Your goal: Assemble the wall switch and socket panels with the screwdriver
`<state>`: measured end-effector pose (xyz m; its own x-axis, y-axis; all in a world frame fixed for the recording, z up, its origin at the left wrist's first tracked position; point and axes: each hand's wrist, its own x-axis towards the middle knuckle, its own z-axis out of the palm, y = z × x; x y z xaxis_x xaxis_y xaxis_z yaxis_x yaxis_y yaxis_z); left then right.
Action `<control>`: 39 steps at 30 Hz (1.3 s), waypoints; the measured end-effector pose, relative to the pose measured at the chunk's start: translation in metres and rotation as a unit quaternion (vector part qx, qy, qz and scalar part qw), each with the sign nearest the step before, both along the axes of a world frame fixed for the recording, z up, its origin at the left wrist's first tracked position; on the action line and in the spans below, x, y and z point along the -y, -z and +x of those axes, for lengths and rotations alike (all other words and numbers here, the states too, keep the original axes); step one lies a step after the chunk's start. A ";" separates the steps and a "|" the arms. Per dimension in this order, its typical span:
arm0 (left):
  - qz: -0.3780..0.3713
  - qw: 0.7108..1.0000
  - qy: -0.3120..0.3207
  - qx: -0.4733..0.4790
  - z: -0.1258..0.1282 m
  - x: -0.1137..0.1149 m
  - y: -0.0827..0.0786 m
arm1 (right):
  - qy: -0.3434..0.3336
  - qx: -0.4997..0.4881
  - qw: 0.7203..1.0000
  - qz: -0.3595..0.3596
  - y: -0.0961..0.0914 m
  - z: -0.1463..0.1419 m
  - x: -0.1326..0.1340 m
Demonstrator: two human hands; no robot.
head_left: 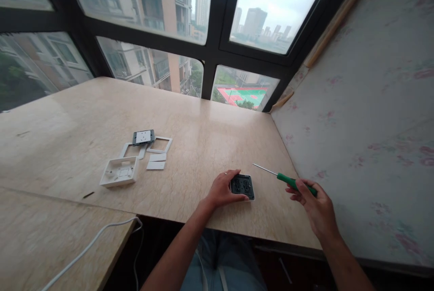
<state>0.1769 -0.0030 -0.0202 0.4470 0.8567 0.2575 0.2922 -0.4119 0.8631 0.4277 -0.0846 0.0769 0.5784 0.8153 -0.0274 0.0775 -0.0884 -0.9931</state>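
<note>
Near the front edge of the stone-look counter, my left hand grips a black-backed socket module by its left side, thumb along the near edge and fingers at the far edge. Its dark back faces up. To the right, my right hand is closed around the green handle of a screwdriver. The metal shaft points left and away from me, its tip above the counter, beyond the module and apart from it.
At the left lie a white mounting box, a socket module face up, white frames and white cover plates. A small dark strip rests nearby. A white cable crosses the lower left. The papered wall bounds the right.
</note>
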 end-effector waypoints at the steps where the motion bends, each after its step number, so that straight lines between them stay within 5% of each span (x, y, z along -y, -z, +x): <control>1: 0.007 1.000 -0.003 -0.003 0.000 0.001 -0.001 | 0.021 -0.036 0.999 0.003 0.013 0.004 0.004; 5: 0.049 0.998 -0.021 -0.028 0.000 0.005 -0.004 | 0.057 -0.158 0.986 0.010 0.055 0.012 0.012; 10: 0.103 0.992 -0.018 -0.067 -0.001 0.010 -0.007 | 0.088 -0.220 0.971 0.037 0.079 0.005 0.008; 22: 0.106 0.993 0.011 -0.057 0.001 0.008 0.002 | 0.129 -0.140 0.977 0.100 0.099 0.008 -0.022; 39: 0.098 0.993 0.030 -0.054 0.001 0.007 0.001 | 0.131 -0.031 0.988 0.076 0.104 0.000 -0.017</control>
<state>0.1783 -0.0099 -0.0217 0.5302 0.7651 0.3653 0.3475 -0.5891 0.7295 0.4280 -0.0677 -0.0274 0.7714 0.6350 0.0420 0.0100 0.0538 -0.9985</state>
